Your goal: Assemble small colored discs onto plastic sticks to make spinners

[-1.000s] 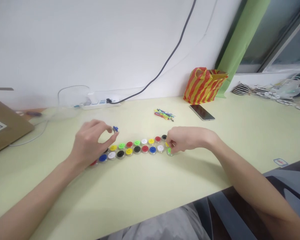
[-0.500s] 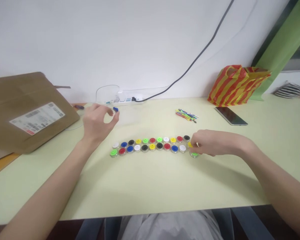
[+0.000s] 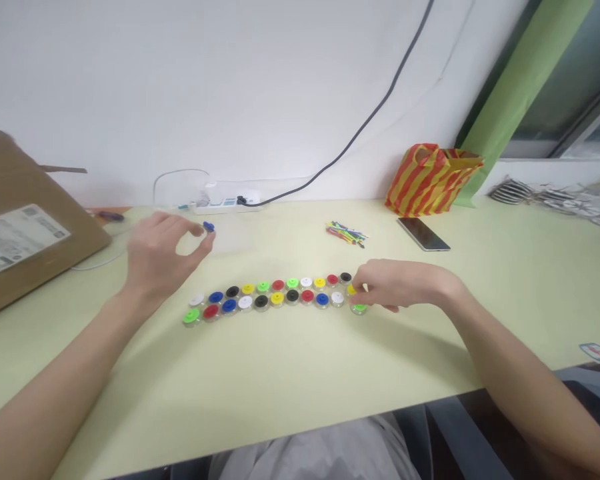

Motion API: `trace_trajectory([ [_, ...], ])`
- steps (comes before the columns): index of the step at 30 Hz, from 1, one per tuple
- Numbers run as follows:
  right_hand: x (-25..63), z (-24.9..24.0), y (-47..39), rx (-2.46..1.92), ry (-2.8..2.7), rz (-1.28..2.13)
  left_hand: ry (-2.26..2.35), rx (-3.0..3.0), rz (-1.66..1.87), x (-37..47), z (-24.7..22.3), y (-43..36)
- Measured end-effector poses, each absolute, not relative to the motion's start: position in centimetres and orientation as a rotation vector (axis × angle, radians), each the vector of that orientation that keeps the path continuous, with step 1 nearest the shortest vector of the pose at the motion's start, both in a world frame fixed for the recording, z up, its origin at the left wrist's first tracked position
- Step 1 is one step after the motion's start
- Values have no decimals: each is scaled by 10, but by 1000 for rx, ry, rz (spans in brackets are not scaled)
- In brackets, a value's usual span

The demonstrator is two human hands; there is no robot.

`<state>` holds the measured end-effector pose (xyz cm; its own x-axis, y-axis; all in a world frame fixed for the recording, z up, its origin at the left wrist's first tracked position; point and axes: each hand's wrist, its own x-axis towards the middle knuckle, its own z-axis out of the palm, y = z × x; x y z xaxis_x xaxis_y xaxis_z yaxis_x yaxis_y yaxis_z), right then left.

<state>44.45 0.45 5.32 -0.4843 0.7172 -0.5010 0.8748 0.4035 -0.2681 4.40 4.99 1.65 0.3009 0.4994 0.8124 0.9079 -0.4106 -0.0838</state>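
Note:
My left hand is raised above the desk, thumb and forefinger pinching a small blue-topped round piece. Below it, two rows of small clear round pots with coloured lids curve across the desk, from a green-lidded pot on the left to a black-lidded one on the right. At the right end, my right hand has its fingers closed on a yellow-lidded pot, mostly hidden behind them. Another green-lidded pot sits just under these fingers.
A heap of thin coloured sticks lies behind the rows. Further right are a phone and a striped bag. A cardboard box stands at left; a power strip with a black cable lies along the wall.
The view has turned to the right, so everything appears further left. Both hands keep their grips; the left still holds the blue-topped piece, and the right stays at the row's end.

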Motion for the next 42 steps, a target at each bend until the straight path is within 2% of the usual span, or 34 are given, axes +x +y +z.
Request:
trace_trajectory([
  [16, 472, 53, 23, 1605, 2185, -757, -1048, -2249, -982, 94, 6, 29],
  [22, 477, 52, 34, 1536, 2275, -798, -963, -2294, -987, 103, 3, 27],
  [29, 493, 48, 51, 1598, 2437, -835, -1076, -2392, -1092, 103, 5, 25],
  [37, 489, 34, 60, 1471, 2345, -1055, -1429, -2427, -1512, 113, 8, 16],
  [42, 493, 33, 60, 1485, 2265, -1193, -1892, -2234, -2113, 111, 4, 27],
])
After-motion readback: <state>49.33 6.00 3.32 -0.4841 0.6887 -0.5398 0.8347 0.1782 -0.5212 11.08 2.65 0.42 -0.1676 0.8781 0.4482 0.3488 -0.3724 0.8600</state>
